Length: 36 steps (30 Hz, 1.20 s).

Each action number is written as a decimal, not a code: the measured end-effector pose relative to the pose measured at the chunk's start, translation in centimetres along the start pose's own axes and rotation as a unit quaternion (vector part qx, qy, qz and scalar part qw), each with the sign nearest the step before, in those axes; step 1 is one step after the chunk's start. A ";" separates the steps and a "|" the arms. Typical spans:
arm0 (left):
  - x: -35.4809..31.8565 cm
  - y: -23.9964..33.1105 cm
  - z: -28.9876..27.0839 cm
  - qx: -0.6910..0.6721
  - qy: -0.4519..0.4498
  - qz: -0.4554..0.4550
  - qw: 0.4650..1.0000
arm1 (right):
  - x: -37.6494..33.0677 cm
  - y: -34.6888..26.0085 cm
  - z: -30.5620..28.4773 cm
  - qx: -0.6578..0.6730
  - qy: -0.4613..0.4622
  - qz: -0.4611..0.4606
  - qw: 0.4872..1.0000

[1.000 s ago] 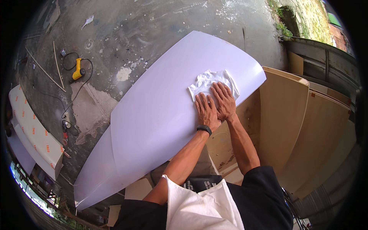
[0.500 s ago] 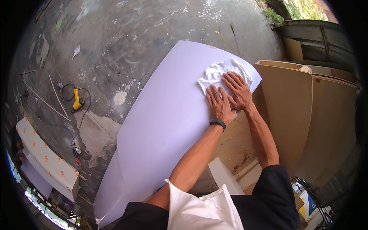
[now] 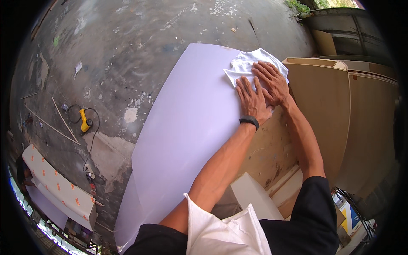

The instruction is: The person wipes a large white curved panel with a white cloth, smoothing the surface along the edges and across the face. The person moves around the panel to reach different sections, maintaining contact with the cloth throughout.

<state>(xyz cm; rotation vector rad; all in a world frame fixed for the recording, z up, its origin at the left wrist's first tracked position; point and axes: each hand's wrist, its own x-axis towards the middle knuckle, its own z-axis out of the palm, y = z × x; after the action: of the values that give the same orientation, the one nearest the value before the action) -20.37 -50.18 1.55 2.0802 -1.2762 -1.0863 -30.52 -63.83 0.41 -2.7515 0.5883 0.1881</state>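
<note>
Both my hands lie flat on a crumpled white cloth [image 3: 246,61] near the far right end of a long, smooth, pale sheet [image 3: 182,114]. My left hand [image 3: 254,98], with a black band on its wrist, presses on the cloth's near edge with fingers spread. Farther right, my right hand [image 3: 274,85] rests beside it, fingers stretched out over the cloth, its thumb side close against the left hand. The cloth reaches the sheet's right edge. Under the sheet's near right side a brown board [image 3: 267,148] shows.
Tall curved brown panels [image 3: 318,110] stand close on the right. Left, on the concrete floor, lie a yellow heat gun [image 3: 86,122] with a black cord and thin strips [image 3: 63,119]. At lower left, a person's hand is near a white printed panel [image 3: 59,182].
My hands and the cloth have slid a little farther away and right, up to the sheet's right edge. Both arms reach out farther, and the view has shifted slightly.
</note>
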 end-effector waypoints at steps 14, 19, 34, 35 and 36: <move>-11.3 -6.6 -4.0 -0.063 0.006 -0.007 0.998 | -1.6 -12.9 2.9 -0.013 -0.033 -0.075 0.997; -19.4 -9.8 -5.2 -0.063 0.020 -0.029 0.997 | -4.2 -21.1 4.4 0.006 -0.029 -0.066 0.997; -35.6 -16.0 -8.3 -0.041 0.074 -0.116 0.990 | -7.5 -37.9 8.6 0.062 -0.035 -0.103 0.992; -36.4 -16.2 -8.6 -0.039 0.077 -0.120 0.989 | -7.5 -38.8 8.8 0.065 -0.038 -0.105 0.992; -37.0 -16.5 -8.7 -0.038 0.081 -0.124 0.988 | -7.5 -39.4 9.0 0.068 -0.041 -0.106 0.991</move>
<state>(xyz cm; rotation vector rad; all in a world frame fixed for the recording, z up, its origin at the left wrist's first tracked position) -14.18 -9.85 8.83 2.2611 -0.9039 -1.0259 -21.35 -23.93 4.48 -2.6361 0.2729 0.2027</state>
